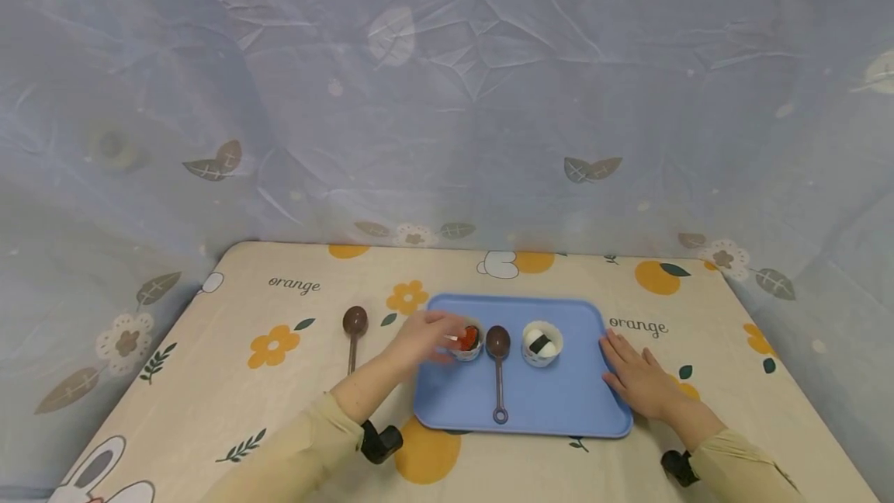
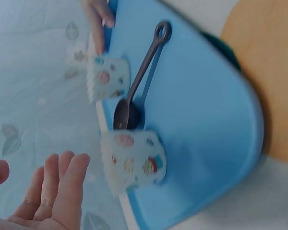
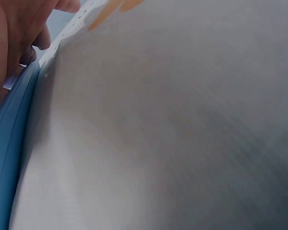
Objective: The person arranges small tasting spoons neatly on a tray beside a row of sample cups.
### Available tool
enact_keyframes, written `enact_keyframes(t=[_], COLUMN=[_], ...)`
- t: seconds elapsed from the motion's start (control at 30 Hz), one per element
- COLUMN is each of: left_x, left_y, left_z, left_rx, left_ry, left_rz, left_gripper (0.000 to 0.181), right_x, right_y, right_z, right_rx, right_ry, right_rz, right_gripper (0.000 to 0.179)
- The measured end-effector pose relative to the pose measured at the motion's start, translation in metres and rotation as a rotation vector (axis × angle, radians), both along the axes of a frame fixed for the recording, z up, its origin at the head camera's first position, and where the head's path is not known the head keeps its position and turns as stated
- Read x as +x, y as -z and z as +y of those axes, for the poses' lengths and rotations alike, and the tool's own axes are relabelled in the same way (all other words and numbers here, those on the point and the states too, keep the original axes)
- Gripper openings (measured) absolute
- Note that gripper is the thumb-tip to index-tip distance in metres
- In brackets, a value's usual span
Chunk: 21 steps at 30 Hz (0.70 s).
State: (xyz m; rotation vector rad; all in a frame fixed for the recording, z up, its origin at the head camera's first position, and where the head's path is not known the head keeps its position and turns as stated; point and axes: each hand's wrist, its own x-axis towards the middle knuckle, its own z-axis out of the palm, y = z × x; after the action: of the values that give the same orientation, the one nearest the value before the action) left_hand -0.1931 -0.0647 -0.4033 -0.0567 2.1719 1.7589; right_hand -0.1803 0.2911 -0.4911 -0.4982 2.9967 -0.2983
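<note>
My left hand (image 1: 421, 341) hovers over the left side of the blue tray (image 1: 566, 410), beside a patterned paper cup (image 1: 469, 355) that holds a red-topped sushi piece (image 1: 468, 338). In the left wrist view the fingers (image 2: 73, 191) are extended, with a gap between them and the cup. A brown spoon (image 1: 499, 371) lies on the tray between that cup and a second paper cup (image 1: 538, 358), which contains a white rice ball (image 1: 545, 348) with a dark strip. My right hand (image 1: 639, 380) rests at the tray's right edge, fingers stretched out along the rim.
Another brown spoon (image 1: 355, 322) lies on the patterned tablecloth (image 1: 314, 332) left of the tray, its handle partly behind my left forearm. A pale blue printed curtain (image 1: 447, 99) hangs behind the table and along its sides.
</note>
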Motion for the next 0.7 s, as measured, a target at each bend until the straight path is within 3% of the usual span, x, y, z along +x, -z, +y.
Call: enact_keyframes(t=[0.37,0.7], left_x=[-0.01,-0.016], left_y=[-0.007,-0.005], left_z=[-0.036,-0.063], left_rx=[0.019,-0.017], left_ry=[-0.015,-0.107], left_rz=[-0.004,-0.034], left_gripper=[0.043,0.046], right_x=[0.001,0.003], right_y=[-0.002,-0.008], right_z=[0.002,0.0], right_rx=[-0.016,-0.028], right_ry=[-0.025,-0.032], right_rz=[0.006,-0.006], right_gripper=[0.058,0.057])
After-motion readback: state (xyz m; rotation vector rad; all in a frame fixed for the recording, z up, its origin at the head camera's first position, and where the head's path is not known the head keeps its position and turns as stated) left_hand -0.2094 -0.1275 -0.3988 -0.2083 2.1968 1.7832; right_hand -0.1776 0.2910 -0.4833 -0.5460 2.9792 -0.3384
